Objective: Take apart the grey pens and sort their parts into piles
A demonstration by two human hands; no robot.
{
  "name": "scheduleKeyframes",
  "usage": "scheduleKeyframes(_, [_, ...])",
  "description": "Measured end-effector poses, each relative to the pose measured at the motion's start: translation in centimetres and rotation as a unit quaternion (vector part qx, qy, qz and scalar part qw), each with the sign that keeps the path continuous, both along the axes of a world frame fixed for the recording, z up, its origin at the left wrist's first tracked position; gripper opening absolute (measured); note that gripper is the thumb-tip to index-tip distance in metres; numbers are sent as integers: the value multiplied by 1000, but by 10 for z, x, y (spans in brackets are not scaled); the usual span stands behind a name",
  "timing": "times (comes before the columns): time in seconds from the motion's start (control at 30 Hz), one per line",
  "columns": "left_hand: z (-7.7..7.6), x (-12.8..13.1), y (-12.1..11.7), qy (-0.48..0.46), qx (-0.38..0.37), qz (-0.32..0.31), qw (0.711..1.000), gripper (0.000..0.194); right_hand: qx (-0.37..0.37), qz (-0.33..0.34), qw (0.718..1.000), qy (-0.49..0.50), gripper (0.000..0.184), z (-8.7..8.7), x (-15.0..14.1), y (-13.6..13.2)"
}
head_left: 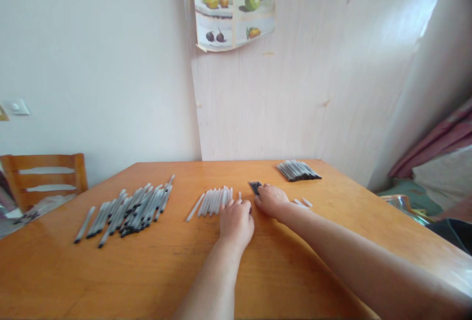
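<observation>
Got the left hand (pixel 237 224) low at mid-table, back up, narrow, fingers loosely curled, at the right end of a row of white tubes (pixel 214 202). See the row laid side by side, roughly parallel, packed close, with the leftmost tube set a little apart and slanting more. Also see one white tube end (pixel 239 195) poking up just beyond the left knuckles.

Got the right hand (pixel 272 200) just right of the left and slightly farther out, bent down, fingers close together on a tight bunch of thin dark sticks (pixel 254 187). Note the far ends of that bunch showing past the fingers, flat on the wooden table (pixel 280 271). Can't tell a firm grip from a light touch in either hand, with fingertips mostly hidden from this angle.

See small white pieces (pixel 301 203) just beyond the right wrist. Farther back, near the far right corner, see a neat stack of pens (pixel 298 170), dark ends toward the near side. Over on the left, see a big loose pile of pens (pixel 142 207), pale bodies, black ends mostly nearer, many overlapping, several spread out toward the left.

Beyond the table: see a wooden chair (pixel 47 178) at left, plus a sheet of fruit pictures (pixel 234 15) taped to the wall.
</observation>
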State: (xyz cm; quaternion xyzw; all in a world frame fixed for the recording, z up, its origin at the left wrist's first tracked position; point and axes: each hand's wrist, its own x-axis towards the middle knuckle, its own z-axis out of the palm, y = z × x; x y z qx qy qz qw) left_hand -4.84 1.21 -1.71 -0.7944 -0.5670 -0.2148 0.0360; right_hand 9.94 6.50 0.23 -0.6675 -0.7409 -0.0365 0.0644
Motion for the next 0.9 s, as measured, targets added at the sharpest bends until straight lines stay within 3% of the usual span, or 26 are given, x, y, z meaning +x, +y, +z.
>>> scheduleKeyframes(0.23, [-1, 3, -3, -8, -4, -29, 1000, 14, 12, -5, 1000, 22, 41, 3, 2, 7])
scheduleKeyframes(0.5, [5, 10, -8, -13, -26, -68, 997, 14, 77, -26, 992, 99, 38, 15, 41, -12])
scheduleKeyframes(0.67, [3, 9, -5, -22, 9, -39, 999, 22, 68, 40, 993, 93, 33, 15, 47, -40])
scheduleKeyframes(0.8, [-3, 3, 0, 3, -6, 5, 1000, 23, 54, 154, 985, 50, 32, 14, 31, -62])
scheduleKeyframes(0.9, [-5, 1, 2, 7, -11, 19, 1000, 25, 30, 197, 980, 11, 32, 11, 17, -70])
